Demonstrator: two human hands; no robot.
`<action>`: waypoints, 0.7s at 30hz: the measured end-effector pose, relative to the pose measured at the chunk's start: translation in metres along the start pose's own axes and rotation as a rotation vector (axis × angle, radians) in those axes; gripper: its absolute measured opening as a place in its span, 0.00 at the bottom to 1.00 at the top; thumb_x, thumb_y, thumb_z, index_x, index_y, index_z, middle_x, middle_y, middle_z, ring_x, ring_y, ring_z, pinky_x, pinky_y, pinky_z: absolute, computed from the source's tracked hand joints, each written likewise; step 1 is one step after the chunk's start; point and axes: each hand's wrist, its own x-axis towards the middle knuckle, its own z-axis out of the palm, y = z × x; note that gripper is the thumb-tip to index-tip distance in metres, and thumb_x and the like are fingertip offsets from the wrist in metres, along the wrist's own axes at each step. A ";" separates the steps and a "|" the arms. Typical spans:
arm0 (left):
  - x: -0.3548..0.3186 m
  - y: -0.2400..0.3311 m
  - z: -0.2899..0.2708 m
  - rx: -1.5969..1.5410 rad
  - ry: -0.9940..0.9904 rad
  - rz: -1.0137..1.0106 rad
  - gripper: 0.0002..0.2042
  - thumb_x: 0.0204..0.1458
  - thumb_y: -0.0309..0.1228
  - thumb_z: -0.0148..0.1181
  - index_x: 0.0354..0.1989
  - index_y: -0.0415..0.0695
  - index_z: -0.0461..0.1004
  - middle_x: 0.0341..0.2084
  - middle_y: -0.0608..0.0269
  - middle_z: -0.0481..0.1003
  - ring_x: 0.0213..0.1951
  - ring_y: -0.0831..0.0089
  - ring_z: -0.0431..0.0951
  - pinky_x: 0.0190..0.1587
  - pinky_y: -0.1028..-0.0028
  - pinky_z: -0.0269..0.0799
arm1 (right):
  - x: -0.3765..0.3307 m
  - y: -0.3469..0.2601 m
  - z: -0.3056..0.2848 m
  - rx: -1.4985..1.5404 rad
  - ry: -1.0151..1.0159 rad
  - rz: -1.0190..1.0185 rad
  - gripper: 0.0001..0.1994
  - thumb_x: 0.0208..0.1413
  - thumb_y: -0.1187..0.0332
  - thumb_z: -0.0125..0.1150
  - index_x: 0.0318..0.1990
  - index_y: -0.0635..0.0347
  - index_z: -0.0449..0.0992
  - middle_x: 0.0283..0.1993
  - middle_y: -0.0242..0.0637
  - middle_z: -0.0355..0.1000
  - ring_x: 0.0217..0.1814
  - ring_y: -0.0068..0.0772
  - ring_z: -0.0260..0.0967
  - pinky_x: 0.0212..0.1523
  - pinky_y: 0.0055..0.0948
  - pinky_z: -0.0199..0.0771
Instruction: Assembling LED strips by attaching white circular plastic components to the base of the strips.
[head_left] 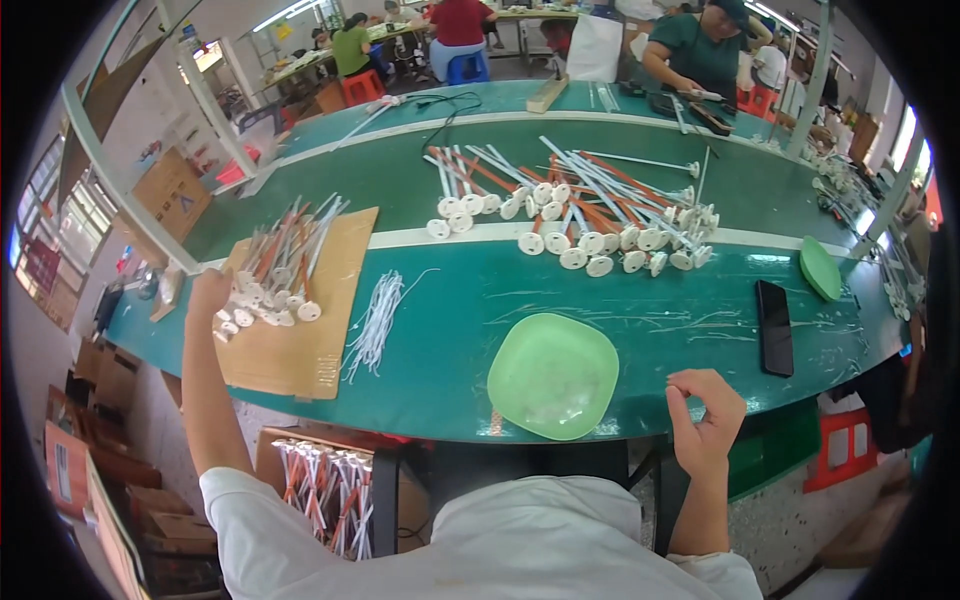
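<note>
My left hand (pixel 209 292) is at the left edge of a pile of thin sticks with white round disc ends (pixel 285 270), grey and orange-brown in colour. Its fingers are hidden, so I cannot see whether it grips any of them. The pile lies on a flat cardboard sheet (pixel 345 270). My right hand (pixel 708 412) hovers at the table's near edge, thumb and fingers curled together in a pinch; anything between them is too small to make out. To its left, a pale green rounded-square plate (pixel 553 377) sits on the green table (pixel 450 320).
Thin white strips (pixel 375 325) lie beside the cardboard. More disc-ended sticks (pixel 600 215) spread across the middle. A black phone (pixel 774 328) and small green dish (pixel 820 268) are at right. Below left, a box (pixel 268 460) holds bundled sticks. A co-worker (pixel 700 50) handles something opposite.
</note>
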 end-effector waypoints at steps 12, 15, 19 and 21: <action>-0.281 0.272 0.008 -1.403 0.254 0.223 0.12 0.62 0.30 0.50 0.37 0.35 0.78 0.33 0.58 0.79 0.36 0.74 0.75 0.42 0.75 0.67 | 0.145 0.033 0.079 -0.182 -0.405 -0.153 0.04 0.49 0.72 0.65 0.33 0.62 0.80 0.31 0.38 0.78 0.27 0.32 0.73 0.30 0.27 0.72; -0.278 0.276 0.016 -1.415 0.078 0.152 0.10 0.61 0.28 0.51 0.37 0.34 0.77 0.32 0.58 0.79 0.36 0.75 0.75 0.42 0.75 0.68 | 0.205 0.057 0.137 -0.133 -0.447 -0.124 0.07 0.49 0.68 0.66 0.35 0.61 0.81 0.31 0.39 0.78 0.30 0.36 0.75 0.34 0.30 0.74; -0.273 0.266 0.029 -1.569 -0.024 0.140 0.08 0.61 0.26 0.53 0.36 0.34 0.76 0.31 0.59 0.78 0.36 0.75 0.76 0.43 0.76 0.69 | 0.250 0.080 0.225 -0.217 -0.477 -0.313 0.12 0.47 0.63 0.67 0.38 0.58 0.83 0.33 0.44 0.79 0.39 0.45 0.76 0.44 0.38 0.74; -0.272 0.268 0.028 -1.571 0.002 0.136 0.07 0.60 0.25 0.54 0.35 0.34 0.76 0.31 0.60 0.78 0.35 0.75 0.76 0.43 0.77 0.70 | 0.253 0.095 0.270 -0.224 -0.506 -0.384 0.12 0.47 0.63 0.67 0.39 0.57 0.83 0.34 0.45 0.79 0.40 0.46 0.76 0.45 0.38 0.74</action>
